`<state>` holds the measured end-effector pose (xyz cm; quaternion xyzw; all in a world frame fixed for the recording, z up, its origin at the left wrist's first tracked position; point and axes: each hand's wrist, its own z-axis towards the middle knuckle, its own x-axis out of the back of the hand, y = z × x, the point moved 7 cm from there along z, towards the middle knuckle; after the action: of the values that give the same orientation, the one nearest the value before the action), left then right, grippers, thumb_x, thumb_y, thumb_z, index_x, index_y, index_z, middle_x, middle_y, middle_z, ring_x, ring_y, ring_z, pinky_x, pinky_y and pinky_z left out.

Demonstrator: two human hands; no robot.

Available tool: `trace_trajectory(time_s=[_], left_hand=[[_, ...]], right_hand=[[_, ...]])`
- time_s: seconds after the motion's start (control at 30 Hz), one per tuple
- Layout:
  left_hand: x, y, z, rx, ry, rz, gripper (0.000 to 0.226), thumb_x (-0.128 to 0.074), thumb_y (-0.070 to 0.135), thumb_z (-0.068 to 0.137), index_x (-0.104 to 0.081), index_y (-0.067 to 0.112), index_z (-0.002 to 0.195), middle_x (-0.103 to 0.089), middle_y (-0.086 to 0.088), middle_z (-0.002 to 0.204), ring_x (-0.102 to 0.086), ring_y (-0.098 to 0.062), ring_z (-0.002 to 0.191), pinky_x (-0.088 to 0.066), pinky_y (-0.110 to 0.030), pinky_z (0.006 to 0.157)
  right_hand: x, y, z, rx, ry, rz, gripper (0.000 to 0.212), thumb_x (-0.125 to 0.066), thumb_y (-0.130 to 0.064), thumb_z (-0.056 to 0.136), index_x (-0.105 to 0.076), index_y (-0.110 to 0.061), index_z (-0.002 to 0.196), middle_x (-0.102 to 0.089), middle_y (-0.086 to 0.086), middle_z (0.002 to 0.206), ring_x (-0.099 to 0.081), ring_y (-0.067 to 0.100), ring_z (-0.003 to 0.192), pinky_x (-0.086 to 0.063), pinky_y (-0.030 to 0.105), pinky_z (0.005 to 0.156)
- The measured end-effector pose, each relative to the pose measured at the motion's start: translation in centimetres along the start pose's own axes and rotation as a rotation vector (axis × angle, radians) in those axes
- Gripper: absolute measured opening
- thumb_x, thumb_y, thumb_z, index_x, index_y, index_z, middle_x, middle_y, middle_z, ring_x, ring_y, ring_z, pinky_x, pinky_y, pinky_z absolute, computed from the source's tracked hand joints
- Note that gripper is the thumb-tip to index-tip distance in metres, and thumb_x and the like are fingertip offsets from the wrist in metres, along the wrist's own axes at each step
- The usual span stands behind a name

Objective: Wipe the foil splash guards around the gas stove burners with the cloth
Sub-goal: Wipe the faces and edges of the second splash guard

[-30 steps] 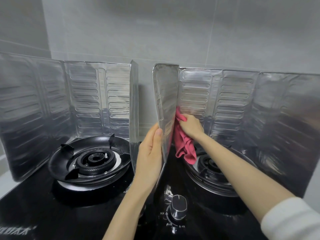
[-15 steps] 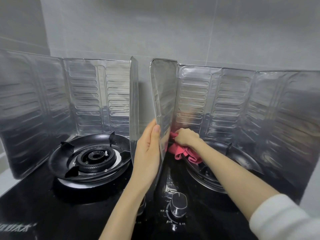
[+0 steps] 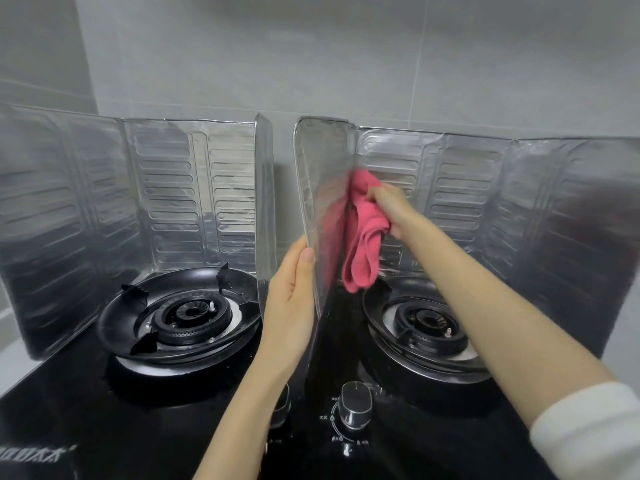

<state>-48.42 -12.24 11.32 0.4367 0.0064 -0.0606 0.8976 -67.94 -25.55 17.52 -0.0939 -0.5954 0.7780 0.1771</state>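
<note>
Two folded foil splash guards stand on a black gas stove. The left guard (image 3: pixel 166 188) wraps the left burner (image 3: pixel 188 315); the right guard (image 3: pixel 485 202) wraps the right burner (image 3: pixel 427 323). My left hand (image 3: pixel 292 299) holds the front edge of the right guard's inner side panel (image 3: pixel 320 188), thumb on its edge, fingers hidden behind it. My right hand (image 3: pixel 394 211) grips a pink cloth (image 3: pixel 363 237) and presses it against the burner side of that panel, about halfway up. The cloth's loose end hangs down above the right burner.
A control knob (image 3: pixel 355 403) sits on the black glass stove top (image 3: pixel 86 410) between my forearms. Grey tiled wall (image 3: pixel 346 57) rises behind both guards. The two guards' inner panels stand close together with a narrow gap.
My right hand went down the panel with the cloth to near the burner, then came back up to mid-height. My left hand kept its hold on the panel's edge.
</note>
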Motion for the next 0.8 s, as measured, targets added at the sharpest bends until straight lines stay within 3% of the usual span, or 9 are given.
trace_trajectory(time_s=[0.17, 0.3, 0.53, 0.63, 0.73, 0.8], left_hand=[[0.0, -0.2, 0.0, 0.012, -0.011, -0.001, 0.04, -0.032, 0.027, 0.102, -0.046, 0.022, 0.139, -0.054, 0.011, 0.136, -0.046, -0.002, 0.129, -0.033, -0.038, 0.114], [-0.1, -0.2, 0.0, 0.02, -0.019, -0.009, 0.039, -0.032, 0.027, 0.101, -0.047, 0.024, 0.138, -0.056, 0.011, 0.134, -0.048, -0.003, 0.128, -0.035, -0.04, 0.112], [0.0, -0.3, 0.1, 0.023, -0.017, -0.016, 0.038, -0.032, 0.033, 0.101, -0.051, 0.025, 0.134, -0.059, 0.01, 0.13, -0.052, -0.005, 0.124, -0.037, -0.042, 0.11], [-0.1, 0.1, 0.0, 0.01, -0.017, -0.03, 0.033, -0.032, 0.023, 0.102, -0.052, 0.03, 0.128, -0.061, 0.013, 0.126, -0.053, 0.0, 0.12, -0.038, -0.035, 0.11], [-0.2, 0.2, 0.0, -0.001, -0.025, -0.024, 0.036, -0.032, 0.023, 0.102, -0.051, 0.023, 0.133, -0.06, 0.013, 0.127, -0.052, 0.003, 0.121, -0.037, -0.028, 0.11], [0.0, 0.0, 0.1, 0.002, -0.021, -0.025, 0.038, -0.032, 0.025, 0.102, -0.05, 0.02, 0.135, -0.06, 0.011, 0.129, -0.051, 0.001, 0.122, -0.037, -0.029, 0.11]], right_hand=[[0.3, -3.4, -0.1, -0.028, 0.067, 0.29, 0.021, -0.045, 0.003, 0.084, -0.051, -0.011, 0.07, -0.045, 0.004, 0.061, -0.044, 0.013, 0.049, -0.036, 0.025, 0.047], [0.1, -4.4, -0.8, 0.025, 0.097, 0.306, 0.023, -0.045, 0.002, 0.085, -0.049, -0.013, 0.068, -0.043, 0.002, 0.06, -0.04, 0.012, 0.051, -0.033, 0.021, 0.044], [-0.9, 2.4, -1.4, -0.127, 0.151, 0.275, 0.024, -0.045, 0.002, 0.083, -0.053, -0.015, 0.069, -0.042, 0.003, 0.061, -0.035, 0.015, 0.053, -0.028, 0.025, 0.048], [-1.2, 6.3, -2.2, -0.245, 0.172, 0.249, 0.023, -0.045, 0.002, 0.082, -0.054, -0.017, 0.073, -0.046, 0.004, 0.064, -0.04, 0.016, 0.054, -0.034, 0.025, 0.05], [-2.0, 9.1, -2.8, -0.31, 0.129, 0.212, 0.021, -0.046, -0.006, 0.092, -0.055, -0.018, 0.077, -0.052, 0.004, 0.069, -0.047, 0.016, 0.058, -0.042, 0.025, 0.052], [-2.6, 10.1, -3.1, -0.339, 0.087, 0.198, 0.021, -0.044, -0.01, 0.096, -0.055, -0.016, 0.079, -0.054, 0.004, 0.068, -0.05, 0.015, 0.057, -0.044, 0.018, 0.043]])
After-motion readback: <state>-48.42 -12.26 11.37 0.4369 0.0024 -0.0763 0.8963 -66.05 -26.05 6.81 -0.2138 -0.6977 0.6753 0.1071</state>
